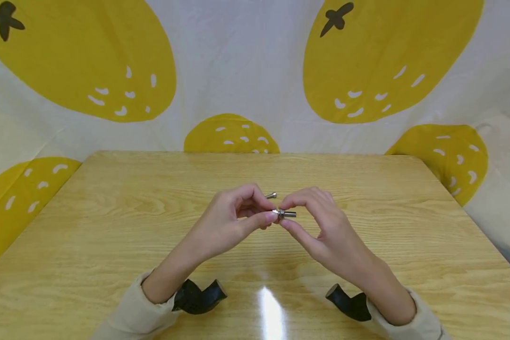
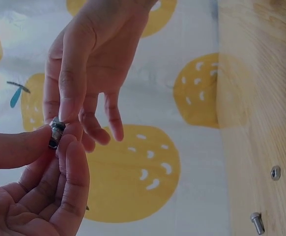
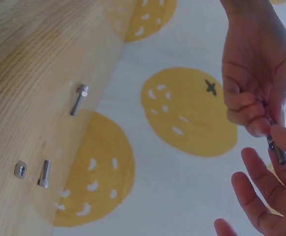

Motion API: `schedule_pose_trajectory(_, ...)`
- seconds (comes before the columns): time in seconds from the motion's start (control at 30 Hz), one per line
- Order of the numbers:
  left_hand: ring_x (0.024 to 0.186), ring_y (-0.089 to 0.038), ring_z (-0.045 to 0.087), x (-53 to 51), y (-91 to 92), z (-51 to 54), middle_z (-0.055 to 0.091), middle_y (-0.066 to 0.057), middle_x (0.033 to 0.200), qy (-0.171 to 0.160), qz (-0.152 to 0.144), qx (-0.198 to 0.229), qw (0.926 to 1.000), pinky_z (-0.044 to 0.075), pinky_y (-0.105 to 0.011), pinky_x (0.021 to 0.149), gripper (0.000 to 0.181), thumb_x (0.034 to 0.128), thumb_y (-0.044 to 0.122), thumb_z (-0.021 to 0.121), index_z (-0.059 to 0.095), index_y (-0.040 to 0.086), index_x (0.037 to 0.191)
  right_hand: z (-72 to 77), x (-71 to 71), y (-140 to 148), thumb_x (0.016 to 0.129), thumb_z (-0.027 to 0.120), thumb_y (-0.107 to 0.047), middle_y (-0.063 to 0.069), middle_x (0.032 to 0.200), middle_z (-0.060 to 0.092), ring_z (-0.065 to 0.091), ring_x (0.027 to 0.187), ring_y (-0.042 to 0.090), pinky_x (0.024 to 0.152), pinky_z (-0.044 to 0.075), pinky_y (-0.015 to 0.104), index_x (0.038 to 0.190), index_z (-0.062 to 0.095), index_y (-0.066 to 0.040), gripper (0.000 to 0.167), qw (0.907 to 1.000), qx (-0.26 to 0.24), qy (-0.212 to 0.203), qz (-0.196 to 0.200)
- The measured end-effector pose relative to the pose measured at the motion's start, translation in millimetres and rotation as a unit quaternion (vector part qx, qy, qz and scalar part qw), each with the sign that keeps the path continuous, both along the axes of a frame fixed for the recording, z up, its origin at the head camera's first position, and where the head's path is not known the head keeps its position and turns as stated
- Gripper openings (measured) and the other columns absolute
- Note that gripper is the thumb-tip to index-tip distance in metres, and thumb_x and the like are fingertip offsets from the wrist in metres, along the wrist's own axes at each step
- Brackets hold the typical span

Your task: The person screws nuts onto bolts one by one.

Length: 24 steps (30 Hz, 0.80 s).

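A: Where's the steel bolt (image 1: 291, 214) just now?
B: Up between the two hands, above the worktop (image 1: 131, 212), with its shank pointing to 3 o'clock in the head view. A nut (image 1: 282, 214) seems to sit around it; I can't tell how far it's threaded.
A: And the grips?
B: The left hand (image 1: 231, 219), at 9 o'clock, pinches the bolt's near end between thumb and forefinger. The right hand (image 1: 323, 226), towards 4 o'clock, has thumb and forefinger pinched about the nut — its other fingers spread in the right wrist view.
A: Any loose pieces?
B: From the head, one loose bolt (image 1: 273, 195) shows at 11 o'clock from the nut, partly behind the left hand. The right wrist view shows an upper bolt (image 3: 78, 100), then a lower bolt (image 3: 44, 173) towards its 7 o'clock, and a loose nut (image 3: 20, 169) just beside that one, at 9 o'clock.
A: Anything beyond?
B: A yellow-patterned cloth (image 1: 238, 56) hangs at 12 o'clock — past the worktop's far edge.
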<state>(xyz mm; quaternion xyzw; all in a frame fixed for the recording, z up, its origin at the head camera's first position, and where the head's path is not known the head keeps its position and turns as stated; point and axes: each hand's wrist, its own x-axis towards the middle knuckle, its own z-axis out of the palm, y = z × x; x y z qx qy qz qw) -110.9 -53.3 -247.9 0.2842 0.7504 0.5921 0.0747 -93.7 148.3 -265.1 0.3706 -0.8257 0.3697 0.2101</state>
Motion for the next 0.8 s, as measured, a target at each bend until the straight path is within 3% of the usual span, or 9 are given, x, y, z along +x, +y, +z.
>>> schedule_pose_trajectory(0.17, 0.073, -0.015, 0.065, 0.1, 0.6, -0.2, 0.066, -0.009, 0.089, -0.005, -0.001, -0.004, 1.0000, 0.055, -0.030, 0.067, 0.006, 0.0869, 0.006, 0.064, 0.060, 0.004, 0.092, -0.6, 0.7, -0.5, 0.083, 0.067, -0.004, -0.004, 0.103, 0.060, 0.051, 0.099, 0.011, 0.091, 0.031, 0.032, 0.104, 0.058, -0.010, 0.024, 0.9998, 0.012, -0.011, -0.008)
schedule_pose_trajectory(0.33, 0.075, -0.015, 0.065, 0.5, 1.2, 0.3, 0.065, -0.008, 0.090, -0.007, -0.003, -0.003, 1.0000, 0.054, -0.030, 0.068, 0.006, 0.0869, 0.005, 0.064, 0.060, 0.004, 0.091, -3.4, -0.7, -2.5, 0.092, 0.057, -0.013, -0.007, 0.096, 0.062, 0.052, 0.096, 0.010, 0.089, 0.033, 0.033, 0.095, 0.060, -0.014, 0.004, 0.9998, 0.013, -0.002, -0.018)
schedule_pose_trajectory(0.43, 0.074, -0.015, 0.064, 0.7, 1.3, 0.2, 0.065, -0.008, 0.089, -0.007, -0.002, -0.003, 1.0000, 0.054, -0.029, 0.068, 0.006, 0.0869, 0.005, 0.064, 0.059, 0.004, 0.090, -6.2, -1.8, -2.9, 0.097, 0.050, -0.020, -0.008, 0.093, 0.063, 0.053, 0.093, 0.010, 0.088, 0.034, 0.033, 0.090, 0.061, -0.015, 0.014, 0.9995, 0.008, 0.008, -0.028)
schedule_pose_trajectory(0.57, 0.074, -0.015, 0.064, 0.3, 1.5, 0.2, 0.066, -0.008, 0.090, -0.006, 0.004, -0.002, 1.0000, 0.054, -0.029, 0.069, 0.006, 0.0870, 0.006, 0.064, 0.059, 0.005, 0.089, -5.9, -0.6, -1.4, 0.095, 0.054, -0.025, -0.007, 0.097, 0.063, 0.053, 0.095, 0.011, 0.087, 0.035, 0.033, 0.102, 0.062, -0.014, 0.016, 0.9990, 0.010, -0.002, -0.044)
schedule_pose_trajectory(0.67, 0.075, -0.015, 0.064, -0.2, 1.4, 0.0, 0.066, -0.008, 0.091, -0.005, 0.006, -0.001, 1.0000, 0.054, -0.029, 0.070, 0.006, 0.0872, 0.007, 0.064, 0.058, 0.005, 0.088, -2.4, 1.3, -0.3, 0.088, 0.065, -0.020, -0.005, 0.102, 0.061, 0.053, 0.098, 0.012, 0.089, 0.035, 0.034, 0.112, 0.058, -0.012, 0.027, 0.9991, 0.012, -0.012, -0.039)
schedule_pose_trajectory(0.8, 0.074, -0.016, 0.064, -0.4, 1.3, -0.2, 0.066, -0.008, 0.089, -0.004, 0.004, 0.001, 1.0000, 0.054, -0.029, 0.068, 0.006, 0.0873, 0.007, 0.064, 0.058, 0.004, 0.088, 0.3, 1.8, 0.1, 0.082, 0.070, -0.008, -0.002, 0.104, 0.061, 0.053, 0.100, 0.013, 0.091, 0.034, 0.033, 0.110, 0.057, -0.009, 0.031, 0.9997, 0.009, -0.013, -0.016)
